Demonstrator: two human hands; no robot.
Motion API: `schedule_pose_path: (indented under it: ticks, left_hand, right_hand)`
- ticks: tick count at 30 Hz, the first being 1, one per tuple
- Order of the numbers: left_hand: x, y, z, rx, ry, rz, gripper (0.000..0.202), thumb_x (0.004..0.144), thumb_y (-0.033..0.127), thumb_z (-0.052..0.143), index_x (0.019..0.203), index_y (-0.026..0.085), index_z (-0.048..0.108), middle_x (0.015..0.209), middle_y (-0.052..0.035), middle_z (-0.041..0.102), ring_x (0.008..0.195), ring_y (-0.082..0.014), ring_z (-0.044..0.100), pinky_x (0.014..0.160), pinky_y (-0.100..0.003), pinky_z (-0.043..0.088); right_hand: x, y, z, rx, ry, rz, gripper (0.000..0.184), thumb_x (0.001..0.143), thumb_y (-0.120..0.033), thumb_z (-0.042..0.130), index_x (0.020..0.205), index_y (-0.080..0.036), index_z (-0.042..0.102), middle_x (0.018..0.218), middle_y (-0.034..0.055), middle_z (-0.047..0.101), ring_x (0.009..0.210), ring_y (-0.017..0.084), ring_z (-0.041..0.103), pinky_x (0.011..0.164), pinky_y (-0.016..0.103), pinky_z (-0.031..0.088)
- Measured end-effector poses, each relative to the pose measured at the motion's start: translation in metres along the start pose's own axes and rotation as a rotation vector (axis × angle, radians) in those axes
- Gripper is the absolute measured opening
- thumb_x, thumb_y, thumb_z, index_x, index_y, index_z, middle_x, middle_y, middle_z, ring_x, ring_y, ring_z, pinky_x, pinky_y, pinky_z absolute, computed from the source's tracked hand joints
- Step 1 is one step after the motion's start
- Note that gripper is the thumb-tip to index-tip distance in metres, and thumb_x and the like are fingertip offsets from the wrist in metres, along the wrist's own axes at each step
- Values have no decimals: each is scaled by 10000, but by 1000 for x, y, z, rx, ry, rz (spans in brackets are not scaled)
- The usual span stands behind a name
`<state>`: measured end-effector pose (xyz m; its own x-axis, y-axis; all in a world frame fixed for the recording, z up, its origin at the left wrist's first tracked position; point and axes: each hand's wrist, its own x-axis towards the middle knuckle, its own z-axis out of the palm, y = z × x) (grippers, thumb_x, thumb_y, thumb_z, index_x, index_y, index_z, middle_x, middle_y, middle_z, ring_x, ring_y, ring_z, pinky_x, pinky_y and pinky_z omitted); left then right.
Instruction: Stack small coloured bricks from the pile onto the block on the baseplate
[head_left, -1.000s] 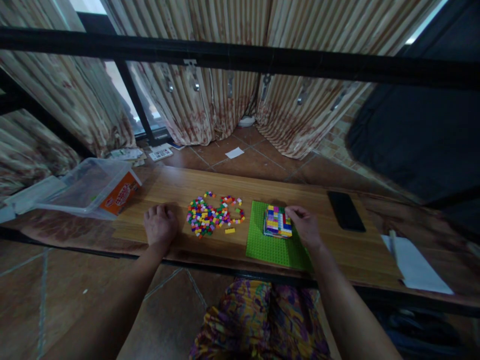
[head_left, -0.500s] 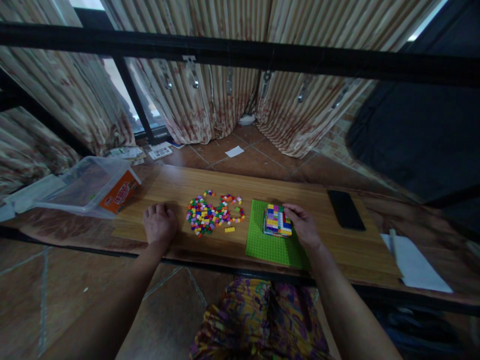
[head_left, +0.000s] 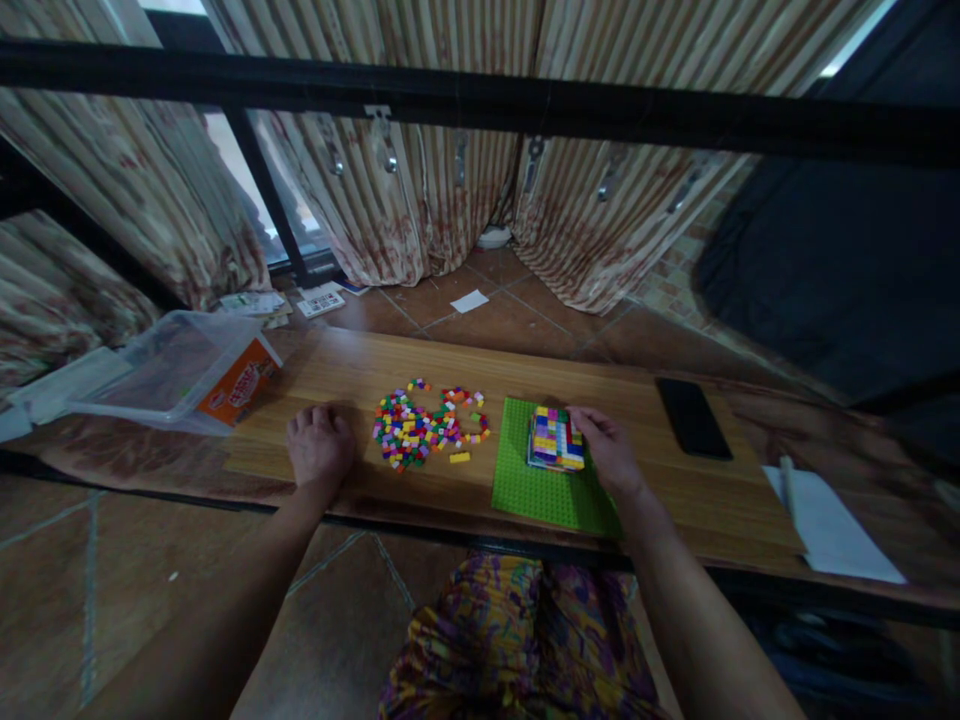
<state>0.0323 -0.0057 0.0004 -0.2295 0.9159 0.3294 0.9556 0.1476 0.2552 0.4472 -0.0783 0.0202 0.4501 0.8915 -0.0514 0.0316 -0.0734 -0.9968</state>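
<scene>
A green baseplate lies on the wooden board, carrying a square block of many-coloured bricks. My right hand rests at the block's right side, fingers curled against its top right corner. A loose pile of small coloured bricks spreads left of the plate, with one yellow brick apart at its front. My left hand lies on the board left of the pile, fingers curled under, nothing visible in it.
A clear plastic tub with an orange label lies tipped at the board's left end. A black phone lies right of the plate, white paper farther right. Curtains and a black bar cross the back.
My right hand's fingers have shifted slightly along the block's top right corner. The left hand and the bricks have stayed where they were.
</scene>
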Motion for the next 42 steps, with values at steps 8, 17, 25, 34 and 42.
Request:
schedule_pose_path:
  ticks: [8,17,25,34,42]
  left_hand:
    - [-1,0,-1,15,0,13,414,881,301,377,1111,83,644,1135,-212,616,1108,-354,515,992,-486,401]
    - [-1,2,-2,-11,-5,1,393,872,295,382,1096,103,641,1131,-205,610,1110,-354,512,986,-496,395]
    - [0,1,-2,3,-3,13,417,875,303,377,1124,83,628,1139,-220,612,1107,-359,513,981,-495,397]
    - [0,2,-2,-8,-7,-1,392,869,293,382,1089,91,635,1123,-217,613,1106,-355,513,983,-503,394]
    - [-1,2,-2,-16,-4,-9,385,874,294,393,1097,99,639,1130,-206,614,1108,-354,510,989,-495,388]
  right_hand:
    - [3,0,4,-49,23,1,472,538,-635,804,771,-229,740,758,19,738,705,198,647,684,340,517]
    - [3,-1,5,-47,4,-2,451,548,-626,798,771,-239,738,748,16,737,684,202,648,665,349,519]
    - [0,-3,1,27,-12,36,500,586,-689,763,790,-232,750,780,24,753,739,214,675,708,349,531]
    - [10,-16,12,-184,-26,-70,474,664,-690,700,773,-231,751,772,26,754,737,216,671,654,316,503]
    - [10,-11,19,-91,-7,68,457,573,-659,762,710,-223,737,628,21,708,577,210,635,576,335,493]
